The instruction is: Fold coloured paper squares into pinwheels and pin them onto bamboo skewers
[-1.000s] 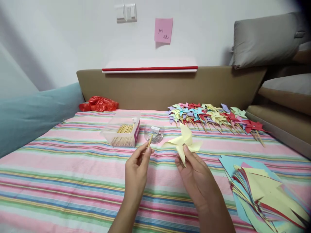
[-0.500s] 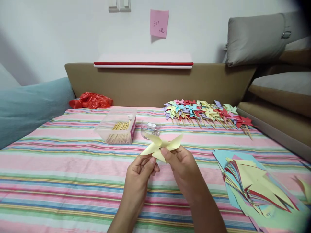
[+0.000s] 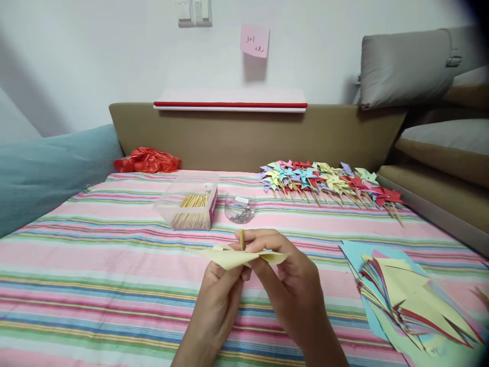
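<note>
A pale yellow paper pinwheel (image 3: pixel 231 260) is seen nearly edge-on between my hands, at the middle of the view. A short length of wooden stick (image 3: pixel 242 239) rises from its far side. My left hand (image 3: pixel 219 293) is closed on the pinwheel from the left, thumb beneath the paper. From the right, my right hand (image 3: pixel 292 272) pinches it with the thumb on the near side, its fingers curled over the far side around the stick. The paper and fingers hide the pinwheel's centre.
Beyond my hands stand a clear plastic box (image 3: pixel 162 204) of wooden sticks and a round clear container (image 3: pixel 240 208) of small metal pieces. Finished pinwheels (image 3: pixel 328 181) lie at the back right. Cut paper sheets (image 3: pixel 416 288) are stacked at the right. A red plastic bag (image 3: pixel 148 160) lies back left.
The pinwheel has turned from facing me to nearly edge-on, bringing its stick into view. My right fingers have moved over the far side. The view has shifted slightly.
</note>
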### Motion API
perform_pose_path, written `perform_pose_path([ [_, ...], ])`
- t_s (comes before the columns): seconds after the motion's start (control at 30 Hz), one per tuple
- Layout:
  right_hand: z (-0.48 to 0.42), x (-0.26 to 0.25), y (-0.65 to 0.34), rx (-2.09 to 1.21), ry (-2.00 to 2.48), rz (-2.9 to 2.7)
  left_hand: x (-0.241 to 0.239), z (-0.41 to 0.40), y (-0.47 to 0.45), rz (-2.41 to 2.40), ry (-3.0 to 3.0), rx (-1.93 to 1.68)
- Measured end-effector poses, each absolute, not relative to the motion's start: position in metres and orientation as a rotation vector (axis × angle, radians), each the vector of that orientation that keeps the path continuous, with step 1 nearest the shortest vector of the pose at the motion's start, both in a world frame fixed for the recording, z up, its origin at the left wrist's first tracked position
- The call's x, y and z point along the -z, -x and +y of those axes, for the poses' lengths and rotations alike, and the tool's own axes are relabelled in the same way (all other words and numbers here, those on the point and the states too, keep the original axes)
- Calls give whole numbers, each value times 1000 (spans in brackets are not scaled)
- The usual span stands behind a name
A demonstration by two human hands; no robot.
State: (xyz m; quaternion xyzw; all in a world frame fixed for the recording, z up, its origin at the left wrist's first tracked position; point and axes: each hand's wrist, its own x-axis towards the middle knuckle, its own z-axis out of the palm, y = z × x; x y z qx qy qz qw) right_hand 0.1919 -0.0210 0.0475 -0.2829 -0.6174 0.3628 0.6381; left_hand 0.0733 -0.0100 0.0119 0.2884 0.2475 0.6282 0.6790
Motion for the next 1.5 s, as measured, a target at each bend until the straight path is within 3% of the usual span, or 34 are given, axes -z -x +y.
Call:
perform_pose_path([
  [1.5, -28, -51, -178, -788, 627, -1481, -13, -11, -64, 559, -570, -1459],
])
